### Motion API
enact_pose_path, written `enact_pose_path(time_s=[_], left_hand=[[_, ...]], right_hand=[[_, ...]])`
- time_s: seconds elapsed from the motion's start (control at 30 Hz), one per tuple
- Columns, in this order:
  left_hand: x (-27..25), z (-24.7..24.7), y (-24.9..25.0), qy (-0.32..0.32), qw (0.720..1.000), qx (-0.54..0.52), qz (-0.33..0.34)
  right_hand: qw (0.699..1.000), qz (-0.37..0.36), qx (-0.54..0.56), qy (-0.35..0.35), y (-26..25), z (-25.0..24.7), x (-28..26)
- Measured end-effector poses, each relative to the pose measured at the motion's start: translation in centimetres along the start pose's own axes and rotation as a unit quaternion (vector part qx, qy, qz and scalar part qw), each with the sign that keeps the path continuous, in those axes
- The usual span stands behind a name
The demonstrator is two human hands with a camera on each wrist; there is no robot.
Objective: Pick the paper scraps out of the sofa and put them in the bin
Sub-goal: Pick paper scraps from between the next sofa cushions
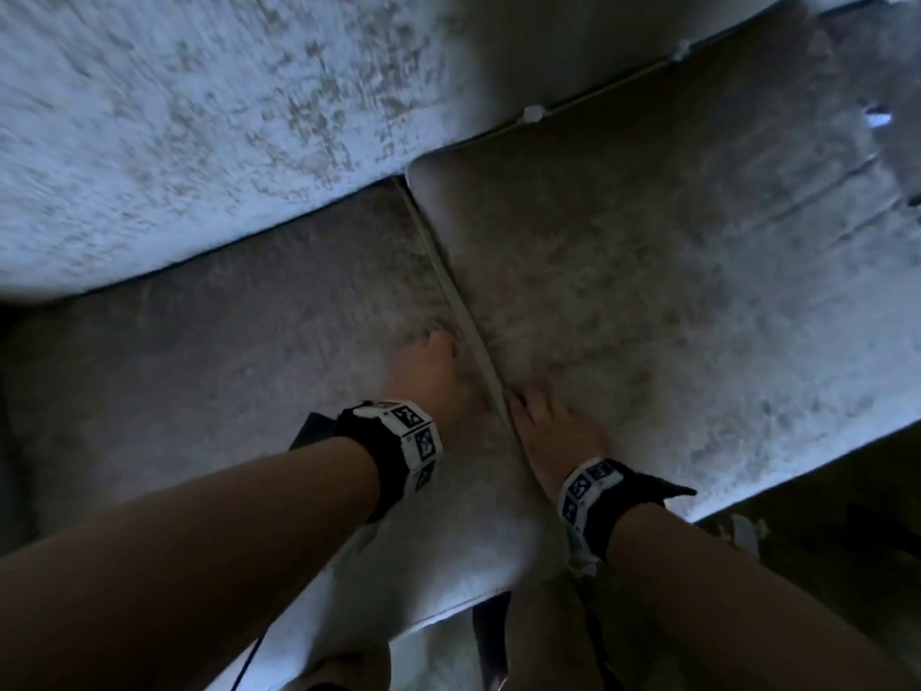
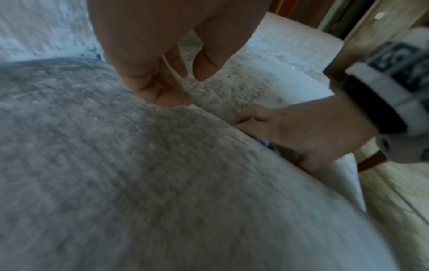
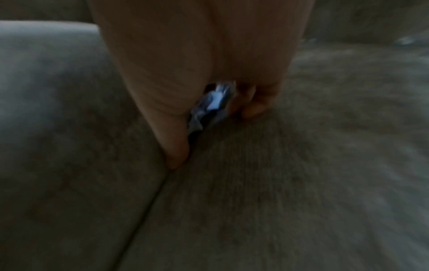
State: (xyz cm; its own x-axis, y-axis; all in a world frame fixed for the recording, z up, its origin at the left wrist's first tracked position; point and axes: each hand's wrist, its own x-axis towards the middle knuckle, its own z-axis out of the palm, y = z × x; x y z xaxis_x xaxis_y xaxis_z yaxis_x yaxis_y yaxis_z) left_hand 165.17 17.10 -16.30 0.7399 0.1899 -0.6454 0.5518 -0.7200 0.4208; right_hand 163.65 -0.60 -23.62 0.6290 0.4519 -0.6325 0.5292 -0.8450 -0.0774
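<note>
Two hands work the seam between two grey sofa cushions.

The right hand [image 3: 204,77] pinches one crumpled scrap [image 3: 210,108], bluish-white and creased, between thumb and curled fingers at the gap [image 1: 473,336]. The left hand [image 1: 433,376] rests on the left cushion [image 1: 199,371] beside the seam, fingers bent and holding nothing. Three more pale scraps [image 1: 532,113] lie along the sofa's back crease.
</note>
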Motion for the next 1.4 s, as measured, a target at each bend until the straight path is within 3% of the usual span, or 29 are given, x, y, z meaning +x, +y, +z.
enact_pose_path(time_s=[0.23, 0.5, 0.6, 0.7, 0.83, 0.93, 1.07, 1.27, 1.4], left_hand=[[3.6, 1.9, 2.6, 0.049, 0.990, -0.091, -0.094], [5.4, 3.4, 3.3, 0.114, 0.972, -0.163, -0.127], [5.5, 2.6, 3.3, 0.123, 0.967, -0.170, -0.143], [6.3, 1.1, 4.4, 0.123, 0.968, -0.168, -0.138], [7.8, -1.4, 7.3, 0.139, 0.972, -0.154, -0.114], [9.4, -2.6, 9.7, 0.154, 0.974, -0.129, -0.106], [12.7, -3.8, 13.7, 0.191, 0.967, -0.131, -0.106], [18.2, -5.3, 21.3, 0.211, 0.955, -0.130, -0.164], [20.3, -5.0, 24.0, 0.222, 0.937, -0.152, -0.223]], right_hand=[[0.991, -0.111, -0.004, -0.080, 1.8, 1.7, 2.1], [0.979, -0.200, -0.045, -0.008, 3.1, -1.0, 3.1], [0.976, -0.212, -0.015, -0.039, 3.3, -3.4, 3.7], [0.984, -0.174, 0.009, -0.032, 3.8, -7.4, 4.9], [0.990, -0.110, 0.082, 0.034, 6.8, -13.6, 7.6], [0.986, 0.007, 0.148, 0.075, 11.1, -17.6, 9.6], [0.975, 0.058, 0.194, 0.092, 17.8, -22.4, 11.6], [0.963, 0.088, 0.219, 0.128, 29.2, -25.8, 15.1], [0.958, 0.125, 0.225, 0.127, 33.2, -28.4, 17.4]])
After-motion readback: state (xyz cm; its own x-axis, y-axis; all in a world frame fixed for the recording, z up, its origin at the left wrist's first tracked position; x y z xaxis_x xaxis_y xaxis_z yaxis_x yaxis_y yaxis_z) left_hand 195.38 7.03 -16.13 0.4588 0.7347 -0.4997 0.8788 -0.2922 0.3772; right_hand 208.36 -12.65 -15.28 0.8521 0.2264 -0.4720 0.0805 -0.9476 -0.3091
